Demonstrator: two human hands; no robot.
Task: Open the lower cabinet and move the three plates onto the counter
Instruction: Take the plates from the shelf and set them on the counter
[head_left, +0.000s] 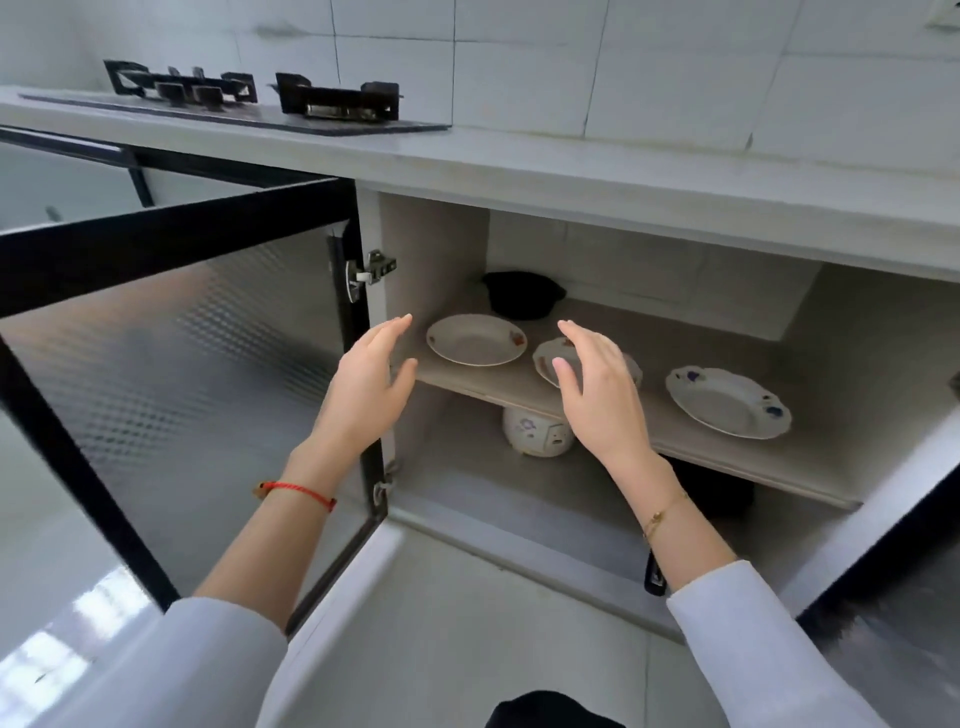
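head view, right hand covering middle plate

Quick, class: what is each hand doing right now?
Left hand: open, holding nothing.
Right hand: open, empty, in front of the middle white floral plate.

Gas hob above; black pot, rice cooker inside.

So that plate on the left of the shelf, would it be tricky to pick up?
Probably a little. The left plate looks like glazed ceramic, so likely stiff, smooth and breakable if dropped. It lies flat on the shelf, so fingers must get under its shallow rim. It should not roll or tip.
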